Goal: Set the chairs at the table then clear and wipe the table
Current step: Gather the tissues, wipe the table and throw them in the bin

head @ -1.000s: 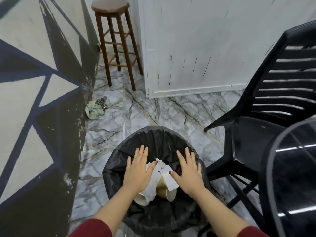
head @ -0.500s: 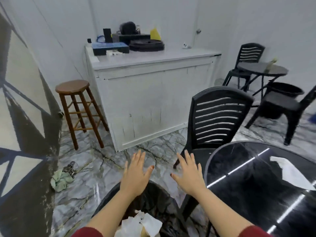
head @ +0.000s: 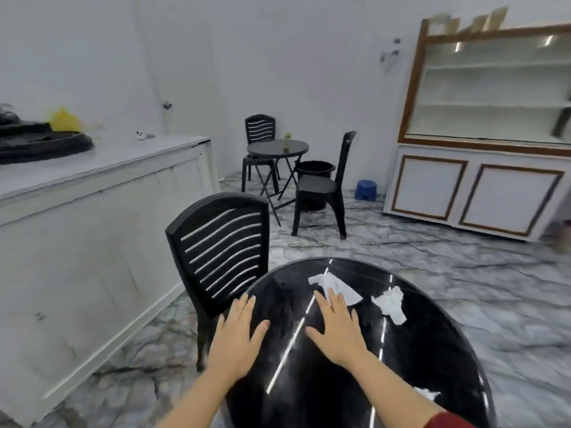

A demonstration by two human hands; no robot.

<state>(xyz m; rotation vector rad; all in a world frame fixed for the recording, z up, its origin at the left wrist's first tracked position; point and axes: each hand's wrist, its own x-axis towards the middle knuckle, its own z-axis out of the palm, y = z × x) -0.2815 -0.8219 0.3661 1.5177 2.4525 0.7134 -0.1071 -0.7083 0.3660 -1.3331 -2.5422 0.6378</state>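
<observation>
Both hands, left hand (head: 236, 338) and right hand (head: 336, 330), were held flat and empty over the near black table (head: 309, 396). Three paper scraps were counted on it: (head: 335, 287), (head: 391, 304), (head: 428, 394). One black chair (head: 221, 248) was seen at its left edge; a bucket (head: 315, 168) far off, contents not visible.

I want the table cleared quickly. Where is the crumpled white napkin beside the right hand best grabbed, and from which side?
Pinch the crumpled napkin at its raised, bunched middle, coming from above with the right hand, the closer of the two hands. It lies loose on the glossy black table, so its flat edges would probably slip.
</observation>
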